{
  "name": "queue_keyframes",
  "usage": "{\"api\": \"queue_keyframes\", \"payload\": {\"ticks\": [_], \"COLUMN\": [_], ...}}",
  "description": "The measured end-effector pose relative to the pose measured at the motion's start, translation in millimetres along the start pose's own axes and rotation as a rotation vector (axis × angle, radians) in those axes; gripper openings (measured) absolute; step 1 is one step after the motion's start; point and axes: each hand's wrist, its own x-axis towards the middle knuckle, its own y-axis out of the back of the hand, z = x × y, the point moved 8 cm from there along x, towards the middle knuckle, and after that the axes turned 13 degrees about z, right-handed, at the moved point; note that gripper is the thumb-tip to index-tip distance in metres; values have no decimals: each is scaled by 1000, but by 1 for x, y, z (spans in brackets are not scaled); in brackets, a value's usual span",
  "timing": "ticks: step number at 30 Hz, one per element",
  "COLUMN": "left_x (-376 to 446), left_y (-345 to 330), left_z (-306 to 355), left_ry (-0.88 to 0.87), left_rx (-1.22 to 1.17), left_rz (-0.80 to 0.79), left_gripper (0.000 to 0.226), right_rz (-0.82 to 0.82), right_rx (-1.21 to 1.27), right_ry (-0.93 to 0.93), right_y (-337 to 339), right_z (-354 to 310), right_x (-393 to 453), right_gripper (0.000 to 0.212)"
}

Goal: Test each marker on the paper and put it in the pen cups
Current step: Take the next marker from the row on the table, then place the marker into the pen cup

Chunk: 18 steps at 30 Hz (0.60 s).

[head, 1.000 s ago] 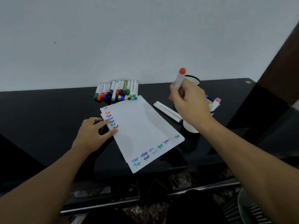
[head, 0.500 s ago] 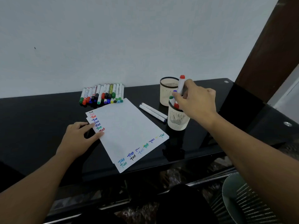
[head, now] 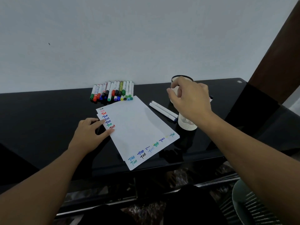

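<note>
While the left hand [head: 88,135] lies flat with its fingers spread, pressing the near left edge of the paper [head: 136,127] onto the black table [head: 40,119], the right hand [head: 189,99] hangs above the two pen cups with its grip loose and half open, fingers curled downward and holding nothing that can be seen. Directly beneath that hand stands the nearer pen cup [head: 186,123], pale and perforated, its mouth hidden by the palm; just beyond the fingertips the dark rim of the farther pen cup [head: 180,77] shows. Whatever the cups contain is hidden by the hand. Just left of the right hand, two white markers [head: 163,110] lie side by side on the table, between the cups and the paper. Farther left and beyond the paper, against the wall [head: 129,38], a row of capped markers [head: 112,93] lies with coloured caps toward the person. The paper, several sheets stacked askew, carries small test scribbles in red, blue and green beside the left hand's fingertips and another line of scribbles along its near edge.
</note>
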Motion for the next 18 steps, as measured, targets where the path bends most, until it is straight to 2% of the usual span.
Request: {"api": "queue_keyframes", "payload": {"ticks": [5, 8, 13, 18], "left_x": [1, 2, 4, 8], "left_y": [-2, -5, -11, -12], "left_z": [-1, 0, 0, -7], "left_ry": [-35, -80, -79, -68], "left_rx": [14, 77, 124, 125], "left_rz": [-4, -15, -87, -60], "left_gripper": [86, 95, 87, 82], "right_rz": [-52, -211, -470, -609], "right_rx": [88, 106, 111, 53], "right_ry": [176, 259, 159, 56], "right_y": [-26, -64, -152, -219], "right_z": [-45, -67, -64, -45], "right_x": [-3, -12, -24, -18], "right_gripper": [17, 22, 31, 37]}}
